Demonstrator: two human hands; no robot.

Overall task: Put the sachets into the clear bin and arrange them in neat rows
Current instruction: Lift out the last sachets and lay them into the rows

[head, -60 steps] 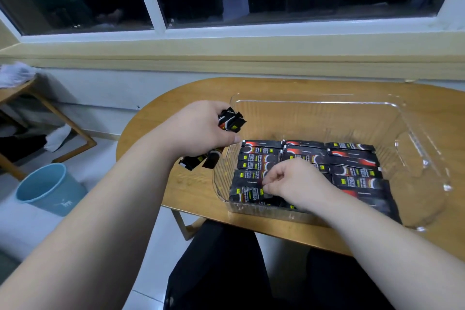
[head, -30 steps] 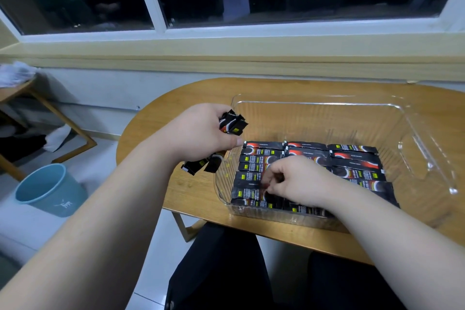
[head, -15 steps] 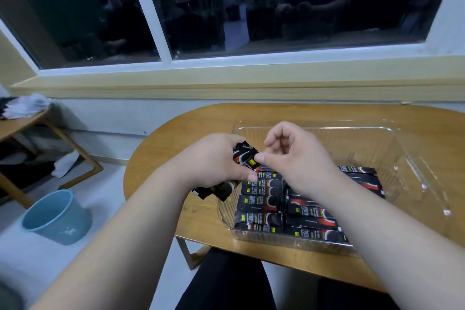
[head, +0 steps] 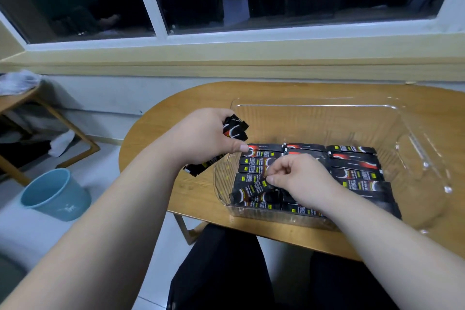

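Down from the bundle (head: 235,131), my right hand (head: 299,178) has dropped into the clear bin (head: 314,106) since half a second ago and now pinches one sachet (head: 253,189) at the bin's 7 o'clock corner, tilted across the laid rows (head: 352,158). My left hand (head: 203,136) stays clenched round the bundle above the surface (head: 161,128), at the bin's 10 o'clock. Whether the pinched sachet already touches the row below, I cannot quite tell. Released at this angle, it would likely lie skew and nudge neighbours out of line; the bundle's loose lower ends could slip free.
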